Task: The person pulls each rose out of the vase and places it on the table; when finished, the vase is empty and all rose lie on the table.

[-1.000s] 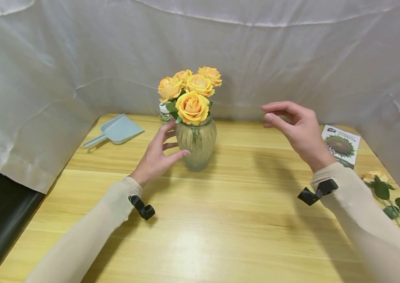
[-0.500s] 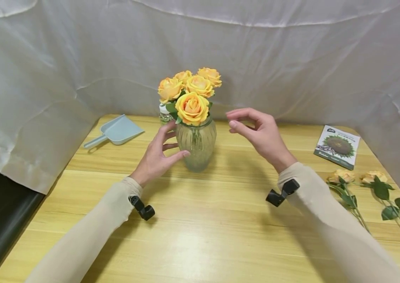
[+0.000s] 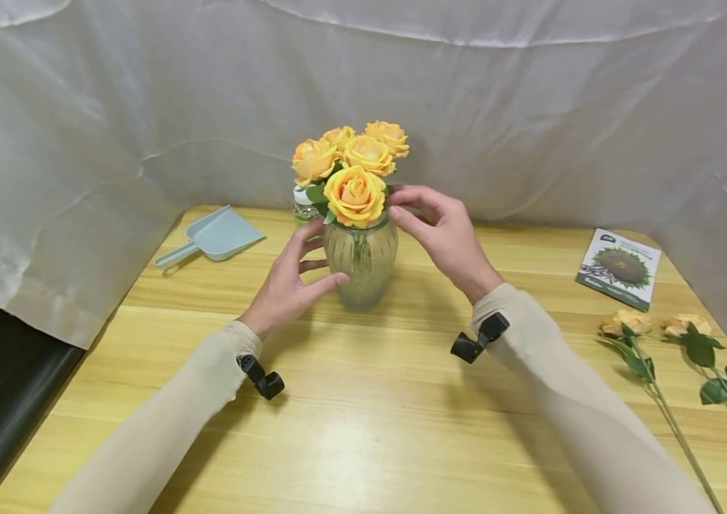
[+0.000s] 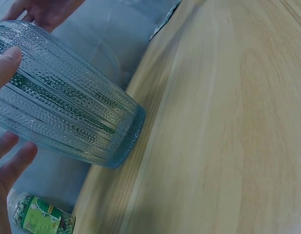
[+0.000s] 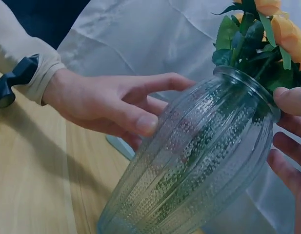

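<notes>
One left hand (image 3: 286, 278) and one right hand (image 3: 440, 232), both mine, flank one glass vase (image 3: 363, 264) showing five yellow rose blooms (image 3: 356, 196), with two black wrist cameras (image 3: 479, 338), one behind each hand. Just beyond my left hand stands one white-capped jar (image 3: 305, 207), and farther out on that hand's left lies one blue-grey dustpan (image 3: 218, 235). Out to the right of my right hand are one sunflower-printed packet (image 3: 620, 268) and, closer to me than that hand, two loose roses (image 3: 625, 323), all on one wooden table (image 3: 363, 414).
</notes>
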Demonstrator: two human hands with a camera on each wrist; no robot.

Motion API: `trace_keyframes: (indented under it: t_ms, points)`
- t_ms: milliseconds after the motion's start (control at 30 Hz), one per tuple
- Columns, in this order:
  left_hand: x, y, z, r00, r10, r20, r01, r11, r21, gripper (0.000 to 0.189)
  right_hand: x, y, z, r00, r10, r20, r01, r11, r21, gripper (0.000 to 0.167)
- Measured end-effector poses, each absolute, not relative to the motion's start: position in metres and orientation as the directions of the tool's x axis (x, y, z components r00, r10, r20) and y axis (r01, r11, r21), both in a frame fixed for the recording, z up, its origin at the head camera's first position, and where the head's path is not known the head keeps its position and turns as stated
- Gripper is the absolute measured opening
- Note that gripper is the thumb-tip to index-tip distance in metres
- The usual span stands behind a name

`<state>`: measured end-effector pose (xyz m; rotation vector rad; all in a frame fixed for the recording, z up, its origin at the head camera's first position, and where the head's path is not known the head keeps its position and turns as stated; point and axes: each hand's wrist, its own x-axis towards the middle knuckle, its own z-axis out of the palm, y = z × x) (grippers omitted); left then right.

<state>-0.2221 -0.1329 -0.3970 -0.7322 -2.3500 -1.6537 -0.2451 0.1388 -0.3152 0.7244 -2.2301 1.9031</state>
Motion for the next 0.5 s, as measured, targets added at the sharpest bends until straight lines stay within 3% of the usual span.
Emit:
trace_keyframes:
  t_ms: [333,500]
  points:
    - [-0.2224,-0.1329,-0.3970,-0.863,0.293,0.411,0.487,0.269,0.831,0.093,-0.2508,0.1303,-0.3079,-0.878,-0.327,0.351,-0.397,0.085,-0.914,0.027]
    - [-0.2242,-0.1293,-0.3955,-0.858,0.306,0.412,0.494,0.279,0.823,0.093,-0.2500,0.1325,-0.3088,-0.860,-0.327,0.391,-0.431,0.058,-0.900,0.027]
